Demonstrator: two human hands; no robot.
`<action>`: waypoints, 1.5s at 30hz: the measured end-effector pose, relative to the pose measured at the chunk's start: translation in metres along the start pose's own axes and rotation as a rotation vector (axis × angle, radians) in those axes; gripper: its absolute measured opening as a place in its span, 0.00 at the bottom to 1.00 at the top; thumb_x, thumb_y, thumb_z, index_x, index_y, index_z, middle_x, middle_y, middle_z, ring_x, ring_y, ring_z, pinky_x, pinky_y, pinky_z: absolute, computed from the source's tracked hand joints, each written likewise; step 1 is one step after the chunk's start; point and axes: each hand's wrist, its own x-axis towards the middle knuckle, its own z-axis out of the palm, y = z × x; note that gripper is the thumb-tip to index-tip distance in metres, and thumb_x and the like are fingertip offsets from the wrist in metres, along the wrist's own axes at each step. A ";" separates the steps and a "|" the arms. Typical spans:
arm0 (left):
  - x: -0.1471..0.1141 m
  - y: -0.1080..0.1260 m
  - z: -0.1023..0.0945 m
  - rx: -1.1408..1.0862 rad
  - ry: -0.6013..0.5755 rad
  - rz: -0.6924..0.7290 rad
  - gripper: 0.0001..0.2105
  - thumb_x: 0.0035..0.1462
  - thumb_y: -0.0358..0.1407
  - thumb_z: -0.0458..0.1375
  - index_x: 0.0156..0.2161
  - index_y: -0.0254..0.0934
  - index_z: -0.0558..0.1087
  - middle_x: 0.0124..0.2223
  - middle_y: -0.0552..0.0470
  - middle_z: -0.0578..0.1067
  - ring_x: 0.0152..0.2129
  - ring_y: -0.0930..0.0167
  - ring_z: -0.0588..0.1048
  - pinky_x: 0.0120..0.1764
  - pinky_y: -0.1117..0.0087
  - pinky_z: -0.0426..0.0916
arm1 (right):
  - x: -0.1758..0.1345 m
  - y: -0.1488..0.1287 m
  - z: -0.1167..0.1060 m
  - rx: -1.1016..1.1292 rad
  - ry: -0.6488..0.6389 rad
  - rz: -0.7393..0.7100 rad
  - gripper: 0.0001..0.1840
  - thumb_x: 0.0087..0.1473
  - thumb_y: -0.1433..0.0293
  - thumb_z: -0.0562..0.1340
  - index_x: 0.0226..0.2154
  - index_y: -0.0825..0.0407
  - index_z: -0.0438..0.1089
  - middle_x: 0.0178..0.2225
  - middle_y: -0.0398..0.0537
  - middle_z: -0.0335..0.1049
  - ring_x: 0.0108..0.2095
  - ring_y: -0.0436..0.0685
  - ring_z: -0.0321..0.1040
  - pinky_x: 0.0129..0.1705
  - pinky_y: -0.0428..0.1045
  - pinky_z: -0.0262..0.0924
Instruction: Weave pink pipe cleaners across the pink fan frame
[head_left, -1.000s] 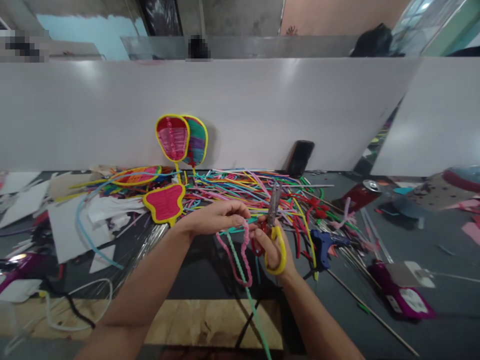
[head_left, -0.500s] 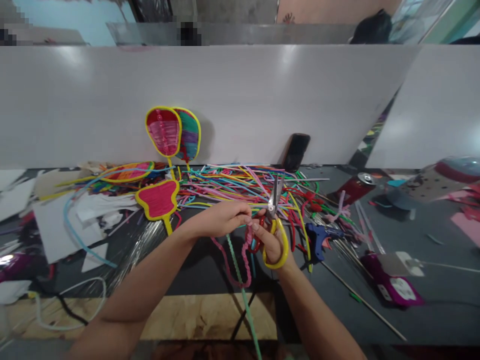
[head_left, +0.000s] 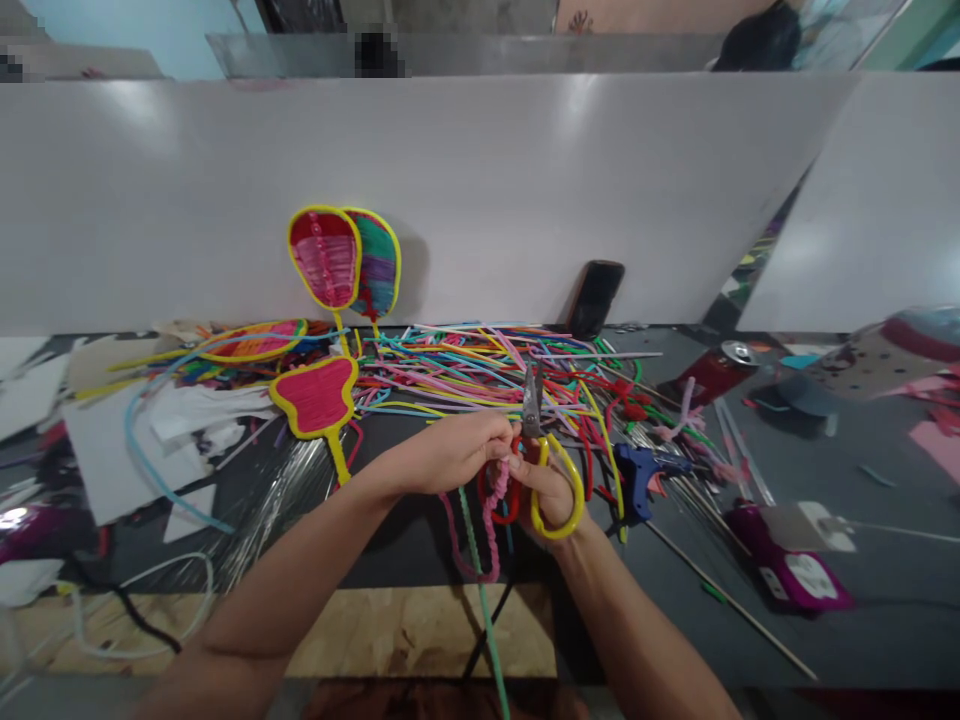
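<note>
Work in hand looks part done — maybe midway, but that's a guess. Pink strand [head_left: 490, 525] hangs in a U over the near part of the counter [head_left: 405, 550], its right side crimped like a twist. Left hand [head_left: 466, 452] pinches its top w/ thumb & fingers; right hand [head_left: 553, 492] nips it just beside, the 2 sets of fingertips abt. touching. Exact grip pt. is hidden. Right hand also carries the scissors [head_left: 532, 424], blades pointing far & clear of the strand, so no cut seems under way.

Green strand [head_left: 487, 620] runs from below the hands toward the near edge, alongside the pink one; can't tell if the 2 are joined.

Done, by the look: 4 fans, filled in & rimmed yellow. Front fan [head_left: 325, 258] & rear fan [head_left: 386, 262] stand overlapping at the far panel [head_left: 480, 180]; pink fan [head_left: 315, 398] sits left of the hands, handle pointing near; orange fan [head_left: 259, 342] lies farther left, partly covered.

Left, as judged: pink strand has no rim or fill & isn't fixed to any fan, so shaping/joining looks unfinished. Plenty of stock too — a pile of loose stems [head_left: 465, 372] lies on the far side of the hands. Glue gun [head_left: 637, 482] rests to the right, no hand on it.
</note>
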 end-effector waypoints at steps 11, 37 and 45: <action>-0.006 0.001 -0.011 0.064 -0.007 -0.087 0.10 0.61 0.35 0.44 0.32 0.36 0.65 0.30 0.53 0.69 0.27 0.72 0.65 0.31 0.73 0.58 | -0.001 -0.003 0.002 -0.160 0.067 -0.055 0.19 0.44 0.64 0.68 0.38 0.49 0.64 0.25 0.37 0.67 0.23 0.48 0.65 0.29 0.46 0.61; -0.085 -0.105 -0.004 -0.927 0.648 -0.461 0.19 0.49 0.47 0.60 0.41 0.35 0.70 0.42 0.45 0.75 0.41 0.66 0.73 0.45 0.65 0.65 | 0.007 -0.032 -0.019 0.157 0.131 -0.039 0.15 0.37 0.74 0.69 0.30 0.51 0.65 0.24 0.38 0.63 0.24 0.46 0.63 0.25 0.42 0.61; -0.077 -0.065 0.047 -1.268 0.148 -0.407 0.18 0.53 0.47 0.59 0.40 0.33 0.71 0.36 0.47 0.74 0.27 0.72 0.73 0.30 0.71 0.67 | 0.012 -0.030 -0.027 0.177 0.145 -0.079 0.15 0.37 0.70 0.71 0.27 0.52 0.65 0.24 0.37 0.62 0.24 0.44 0.62 0.27 0.41 0.62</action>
